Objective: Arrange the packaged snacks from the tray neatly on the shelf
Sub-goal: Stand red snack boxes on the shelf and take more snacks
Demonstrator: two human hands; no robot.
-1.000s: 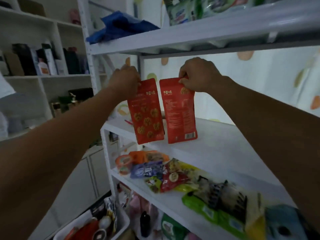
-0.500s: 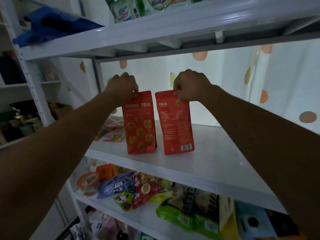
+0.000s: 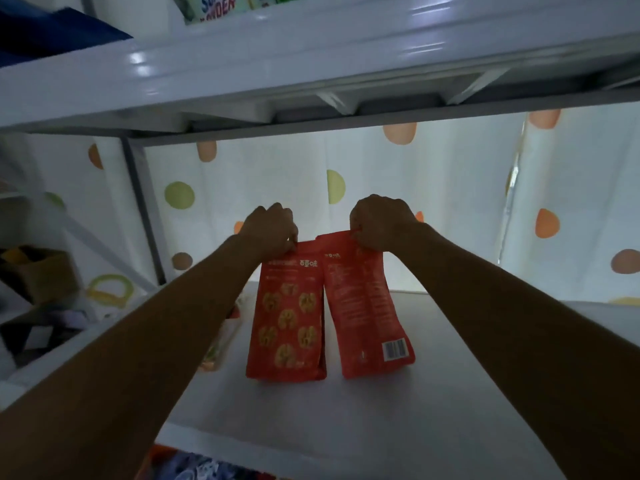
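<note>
At the far left, a dark blue cloth [image 3: 52, 32] lies bunched on the upper shelf board [image 3: 311, 71], cut off by the frame edge. Lower down is a brown cardboard box [image 3: 41, 271], blurred and dim. Just inside the metal upright, some flat packets [image 3: 221, 344] lie on the shelf [image 3: 381, 427], mostly hidden behind the left forearm, so I cannot count them.

The left hand [image 3: 273, 230] has its fingers curled and pinches the top seam of the left pouch [image 3: 287, 317]. This is a glossy red stand-up bag, flat at the top and gusseted at the base, printed with round golden nut pictures. Just beside it, with their inner edges meeting, the right pouch [image 3: 367, 306] shows its back, covered in fine print too small to read, with a white barcode at the lower right. The right hand [image 3: 381, 223] pinches this pouch's top edge with its knuckles up and its fingertips hidden. Both pouches are upright, and their bases appear to rest on the smooth white shelf.

That makes two pouches, two hands and two shelf boards. Behind them hangs a pale backlit curtain [image 3: 450, 188] dotted with orange and green circles. Above, printed packets [image 3: 214, 5] are cropped by the top edge of the frame.
</note>
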